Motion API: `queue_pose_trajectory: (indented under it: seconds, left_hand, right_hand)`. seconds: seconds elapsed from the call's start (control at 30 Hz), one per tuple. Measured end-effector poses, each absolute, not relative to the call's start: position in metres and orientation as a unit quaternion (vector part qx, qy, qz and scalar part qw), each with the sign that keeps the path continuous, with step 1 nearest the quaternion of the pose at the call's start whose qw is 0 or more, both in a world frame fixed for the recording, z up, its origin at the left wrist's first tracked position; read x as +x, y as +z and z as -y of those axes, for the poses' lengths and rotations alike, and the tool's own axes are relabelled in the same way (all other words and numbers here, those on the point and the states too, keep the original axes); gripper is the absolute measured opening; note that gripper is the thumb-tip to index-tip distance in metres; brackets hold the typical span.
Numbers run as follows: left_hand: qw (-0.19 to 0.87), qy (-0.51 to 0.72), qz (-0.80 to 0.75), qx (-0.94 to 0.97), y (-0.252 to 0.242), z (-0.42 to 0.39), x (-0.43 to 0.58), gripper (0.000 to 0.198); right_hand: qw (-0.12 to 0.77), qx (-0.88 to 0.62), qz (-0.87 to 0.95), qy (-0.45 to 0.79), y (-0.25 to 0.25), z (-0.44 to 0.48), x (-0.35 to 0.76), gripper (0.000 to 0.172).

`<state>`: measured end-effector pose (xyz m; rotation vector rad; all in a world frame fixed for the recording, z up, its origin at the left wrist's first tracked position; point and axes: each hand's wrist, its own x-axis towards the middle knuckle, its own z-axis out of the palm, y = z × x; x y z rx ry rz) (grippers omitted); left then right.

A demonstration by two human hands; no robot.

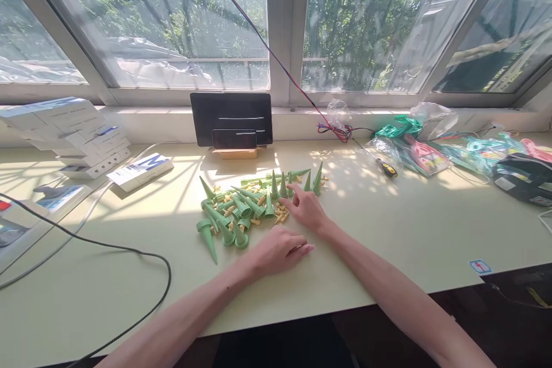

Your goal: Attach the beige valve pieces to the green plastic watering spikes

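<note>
Many green plastic cones and small tan pegs lie in a loose pile on the pale table. Several cones stand upright at the pile's right side, among them one at the far right. My right hand reaches to these upright cones, its index finger and thumb spread apart around a cone's base; whether they touch it is unclear. Just in front of the pile, my left hand rests on the table with its fingers curled together; nothing shows in it.
A tablet and a phone lean on a wooden stand behind the pile. White boxes are stacked at the left, near a black cable. A screwdriver and bagged coloured cords lie at the right.
</note>
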<state>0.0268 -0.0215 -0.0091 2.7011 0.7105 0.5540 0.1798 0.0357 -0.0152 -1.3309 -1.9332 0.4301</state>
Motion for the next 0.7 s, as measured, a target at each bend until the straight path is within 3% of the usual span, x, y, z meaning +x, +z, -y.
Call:
queue_pose_trajectory:
  seconds: [0.7]
  left_hand:
    - [0.138, 0.199, -0.243, 0.939, -0.0072, 0.0213, 0.0273, 0.044]
  right_hand:
    - [0.282, -0.546, 0.775, 0.145, -0.0085, -0.0387, 0.1794, 0.031]
